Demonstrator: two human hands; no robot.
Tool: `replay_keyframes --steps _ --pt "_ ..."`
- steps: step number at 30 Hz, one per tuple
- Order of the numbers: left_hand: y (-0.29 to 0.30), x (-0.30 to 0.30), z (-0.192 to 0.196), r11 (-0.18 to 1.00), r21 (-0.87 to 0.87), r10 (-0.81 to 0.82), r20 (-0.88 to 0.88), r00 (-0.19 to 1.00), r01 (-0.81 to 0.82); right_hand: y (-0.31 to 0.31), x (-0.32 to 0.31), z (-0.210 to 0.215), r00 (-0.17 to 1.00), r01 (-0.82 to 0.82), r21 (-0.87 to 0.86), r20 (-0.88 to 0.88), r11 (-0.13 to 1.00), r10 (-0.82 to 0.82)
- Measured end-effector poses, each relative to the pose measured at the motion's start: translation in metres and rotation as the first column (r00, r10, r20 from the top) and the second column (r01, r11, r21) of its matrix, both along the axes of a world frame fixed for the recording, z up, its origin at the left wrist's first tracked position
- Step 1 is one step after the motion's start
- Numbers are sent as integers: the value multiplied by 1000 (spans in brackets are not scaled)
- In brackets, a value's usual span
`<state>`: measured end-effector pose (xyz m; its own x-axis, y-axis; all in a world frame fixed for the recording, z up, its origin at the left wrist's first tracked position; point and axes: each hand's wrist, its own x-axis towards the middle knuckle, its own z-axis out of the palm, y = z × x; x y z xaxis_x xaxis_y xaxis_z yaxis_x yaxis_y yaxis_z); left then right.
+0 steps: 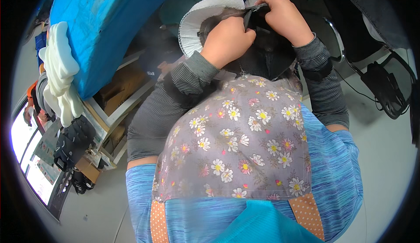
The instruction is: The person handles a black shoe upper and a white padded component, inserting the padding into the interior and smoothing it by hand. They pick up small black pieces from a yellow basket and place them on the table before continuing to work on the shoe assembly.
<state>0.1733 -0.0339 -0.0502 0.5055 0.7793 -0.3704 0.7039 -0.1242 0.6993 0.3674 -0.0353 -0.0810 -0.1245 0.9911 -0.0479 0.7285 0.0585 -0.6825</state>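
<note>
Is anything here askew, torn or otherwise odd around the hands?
Nothing looks damaged or spilled. The left hand and right hand both grip a dark fabric piece with a white padded rim, bunched between them. White foam shapes hang over the blue surface's edge, loosely stacked.

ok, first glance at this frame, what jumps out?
Top centre, the left hand and right hand pinch a dark fabric piece with a white padded rim. Below them, a grey apron printed with white daisies fills the middle, over a blue striped shirt. At upper left a big bright blue curved form looms, with white foam pieces stacked beside it.
</note>
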Motion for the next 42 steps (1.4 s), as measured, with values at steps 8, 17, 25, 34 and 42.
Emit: replay_keyframes --steps 8,17,25,34,42 --pt "7 -6 3 931 -336 -63 233 971 141 -4 1 6 1000 10 -43 5 999 -10" --pt "24 -28 46 837 521 -1 -310 951 170 -3 32 -14 997 -70 -77 -28 995 68" --pt "31 -51 27 507 860 72 -116 991 64 -5 32 -3 941 -189 -76 -298 979 158" --pt "19 -54 34 895 415 76 215 974 -161 8 1 42 953 -235 131 -163 963 254" --pt "18 -62 51 790 597 170 7 985 -141 2 -10 25 989 -84 216 -100 973 107"
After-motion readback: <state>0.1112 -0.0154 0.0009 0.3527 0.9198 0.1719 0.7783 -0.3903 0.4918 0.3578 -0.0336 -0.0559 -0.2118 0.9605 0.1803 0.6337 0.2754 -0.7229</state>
